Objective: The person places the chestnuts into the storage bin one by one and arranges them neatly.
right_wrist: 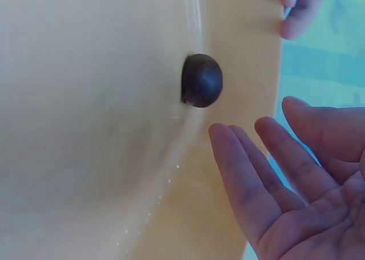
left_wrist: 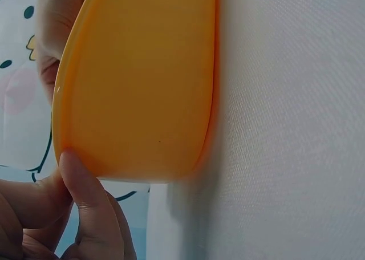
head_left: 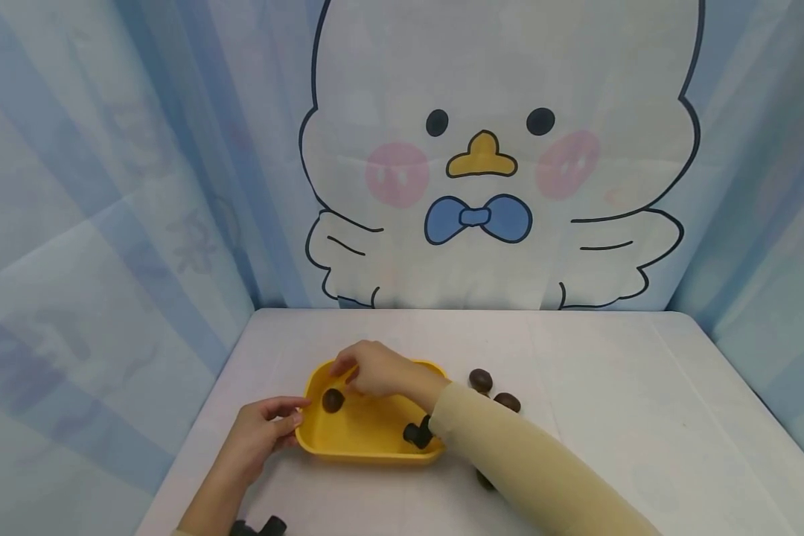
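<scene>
A yellow plastic tray (head_left: 368, 451) with raised walls stands on the white table. At its left end my left hand (head_left: 257, 434) pinches the rim; the left wrist view shows the thumb (left_wrist: 85, 197) against the outer wall. Inside, near that end, lies one dark brown chestnut (head_left: 333, 400), smooth and round with a flatter side (right_wrist: 202, 81). My right hand (head_left: 377, 370) hovers over the tray's far side, its fingers (right_wrist: 239, 180) loosely extended beside the chestnut and apart from it. Nothing is in its palm.
To the right of the tray lie more chestnuts (head_left: 480, 380), partly behind the right sleeve (head_left: 529, 454). A dark strap piece (head_left: 418, 434) shows at the right wrist, another (head_left: 260, 527) at the left. Behind the table hangs a curtain (head_left: 496, 268) with a cartoon bird.
</scene>
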`<state>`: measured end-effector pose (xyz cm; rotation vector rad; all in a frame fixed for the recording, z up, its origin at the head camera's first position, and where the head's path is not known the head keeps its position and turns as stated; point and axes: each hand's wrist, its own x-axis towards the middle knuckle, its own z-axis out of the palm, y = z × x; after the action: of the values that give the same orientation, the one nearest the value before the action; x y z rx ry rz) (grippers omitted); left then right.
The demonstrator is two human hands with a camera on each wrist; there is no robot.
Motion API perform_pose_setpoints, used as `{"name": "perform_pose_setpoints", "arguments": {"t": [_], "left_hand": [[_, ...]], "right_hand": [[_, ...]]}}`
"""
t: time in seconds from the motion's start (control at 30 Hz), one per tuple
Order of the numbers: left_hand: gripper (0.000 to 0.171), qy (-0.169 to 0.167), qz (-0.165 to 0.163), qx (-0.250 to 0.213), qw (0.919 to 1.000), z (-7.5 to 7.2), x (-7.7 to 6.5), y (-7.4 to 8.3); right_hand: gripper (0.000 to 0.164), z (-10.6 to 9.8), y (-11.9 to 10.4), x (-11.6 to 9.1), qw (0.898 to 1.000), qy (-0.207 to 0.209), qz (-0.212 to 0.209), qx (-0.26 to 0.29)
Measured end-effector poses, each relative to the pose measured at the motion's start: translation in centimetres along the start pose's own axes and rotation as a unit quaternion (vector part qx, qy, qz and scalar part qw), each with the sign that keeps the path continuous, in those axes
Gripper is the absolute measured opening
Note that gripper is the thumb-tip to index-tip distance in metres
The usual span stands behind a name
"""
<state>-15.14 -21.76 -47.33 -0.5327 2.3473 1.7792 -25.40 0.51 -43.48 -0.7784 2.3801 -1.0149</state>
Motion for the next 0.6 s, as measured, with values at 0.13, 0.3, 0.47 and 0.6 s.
{"name": "perform_pose_setpoints", "arguments": {"t": [0.13,0.3,0.47,0.6], "left_hand": [[0.029,-0.001,0.002,-0.003,1.0000,0.0,0.0,-0.1],[0.028,-0.002,0.006,-0.008,0.9999,0.0,0.0,-0.1],[0.028,-0.002,0.009,-0.011,0.9999,0.0,0.0,0.0],[0.027,0.000,0.008,-0.011,0.9999,0.1,0.0,0.0]], "right_hand": [[0.031,-0.4,0.2,-0.5,1.000,0.008,-0.009,-0.010],[0.031,-1.1,0.3,-1.3,1.000,0.013,-0.024,-0.011],[0.032,-1.8,0.5,-2.4,0.999,0.016,-0.030,0.006],[0.034,-2.5,0.8,-3.3,0.999,0.020,-0.031,0.017]]}}
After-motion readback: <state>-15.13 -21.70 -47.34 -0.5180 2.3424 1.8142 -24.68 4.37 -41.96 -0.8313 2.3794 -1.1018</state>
